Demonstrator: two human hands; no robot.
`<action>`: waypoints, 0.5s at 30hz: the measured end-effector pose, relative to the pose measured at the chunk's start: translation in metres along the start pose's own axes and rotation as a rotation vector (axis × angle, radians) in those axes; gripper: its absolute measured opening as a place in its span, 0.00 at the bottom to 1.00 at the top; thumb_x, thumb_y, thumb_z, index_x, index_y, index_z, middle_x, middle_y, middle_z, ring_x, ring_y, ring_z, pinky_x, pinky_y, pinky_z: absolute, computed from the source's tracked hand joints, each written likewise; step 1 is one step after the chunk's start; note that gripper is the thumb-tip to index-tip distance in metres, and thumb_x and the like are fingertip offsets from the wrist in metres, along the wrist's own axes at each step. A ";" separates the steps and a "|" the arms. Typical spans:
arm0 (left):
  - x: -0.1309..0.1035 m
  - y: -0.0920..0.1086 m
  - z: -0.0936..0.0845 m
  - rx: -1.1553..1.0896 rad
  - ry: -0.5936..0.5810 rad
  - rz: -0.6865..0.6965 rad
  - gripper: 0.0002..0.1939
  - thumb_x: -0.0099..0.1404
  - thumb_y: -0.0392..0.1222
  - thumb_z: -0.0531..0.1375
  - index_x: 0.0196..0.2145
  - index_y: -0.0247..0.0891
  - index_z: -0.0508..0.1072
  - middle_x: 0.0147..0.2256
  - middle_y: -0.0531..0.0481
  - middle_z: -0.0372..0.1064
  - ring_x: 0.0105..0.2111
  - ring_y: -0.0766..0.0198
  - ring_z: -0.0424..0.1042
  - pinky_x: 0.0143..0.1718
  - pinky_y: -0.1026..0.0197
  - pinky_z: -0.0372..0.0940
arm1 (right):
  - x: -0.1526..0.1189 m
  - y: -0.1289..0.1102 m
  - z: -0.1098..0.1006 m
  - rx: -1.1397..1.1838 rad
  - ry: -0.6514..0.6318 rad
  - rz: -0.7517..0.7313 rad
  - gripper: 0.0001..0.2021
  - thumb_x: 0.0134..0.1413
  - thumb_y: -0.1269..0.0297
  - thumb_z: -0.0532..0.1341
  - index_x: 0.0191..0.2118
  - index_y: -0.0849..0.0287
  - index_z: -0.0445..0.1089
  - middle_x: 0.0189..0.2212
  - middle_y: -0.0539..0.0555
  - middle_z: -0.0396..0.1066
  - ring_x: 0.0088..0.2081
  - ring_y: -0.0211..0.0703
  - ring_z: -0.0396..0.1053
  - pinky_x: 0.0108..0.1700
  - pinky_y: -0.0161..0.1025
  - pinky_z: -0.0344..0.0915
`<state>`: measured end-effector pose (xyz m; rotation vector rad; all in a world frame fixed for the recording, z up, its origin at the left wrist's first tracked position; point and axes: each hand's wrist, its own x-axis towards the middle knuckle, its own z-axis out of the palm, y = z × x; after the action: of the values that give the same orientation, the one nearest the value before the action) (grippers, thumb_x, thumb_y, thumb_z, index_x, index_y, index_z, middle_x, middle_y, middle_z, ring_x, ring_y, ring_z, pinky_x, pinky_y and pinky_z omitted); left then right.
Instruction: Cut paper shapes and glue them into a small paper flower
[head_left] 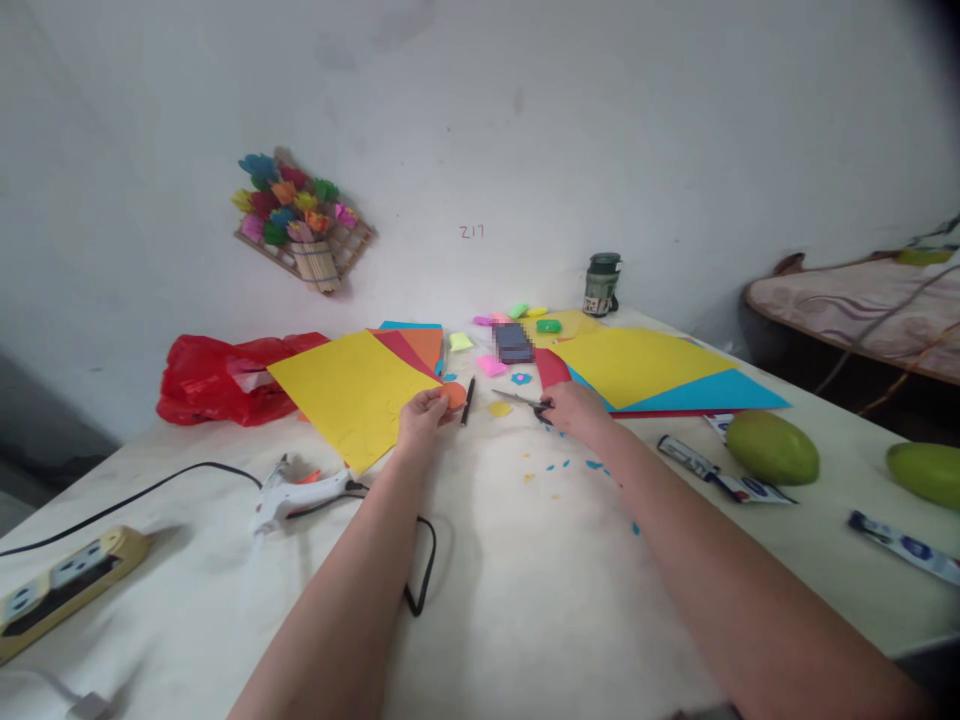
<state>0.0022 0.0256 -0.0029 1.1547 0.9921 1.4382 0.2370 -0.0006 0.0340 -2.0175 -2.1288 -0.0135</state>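
Observation:
My left hand (pixel 424 415) pinches an orange paper circle (pixel 454 395) by its left edge. A pair of scissors (pixel 517 399) is in my right hand (pixel 574 408), its blades pointing left toward the circle but apart from it. Between the two hands a black pen (pixel 468 402) lies on the table. Just under the blades is a small yellow paper piece (pixel 500 409), and behind them sits a blue paper flower (pixel 521 379) with a pink centre. Blue paper scraps (pixel 592 464) and yellow bits are scattered below my right hand.
Yellow sheets (pixel 360 390) and a red plastic bag (pixel 225 375) lie left; more coloured sheets (pixel 645 365) lie right. A glue gun (pixel 307 495) with its cord and a power strip (pixel 71 580) are near left. Green mangoes (pixel 772 447) stand right, a tumbler (pixel 601 285) at the back.

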 end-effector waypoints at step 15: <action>-0.002 0.015 -0.007 -0.239 -0.007 -0.002 0.13 0.50 0.38 0.62 0.32 0.35 0.63 0.30 0.47 0.72 0.33 0.59 0.73 0.41 0.54 0.65 | -0.001 -0.002 -0.003 -0.033 -0.005 -0.020 0.12 0.47 0.65 0.55 0.38 0.55 0.72 0.39 0.59 0.68 0.42 0.49 0.64 0.37 0.41 0.59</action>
<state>-0.0077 0.0212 0.0101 0.9829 0.7911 1.5051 0.2353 -0.0025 0.0371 -2.0164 -2.1661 -0.0474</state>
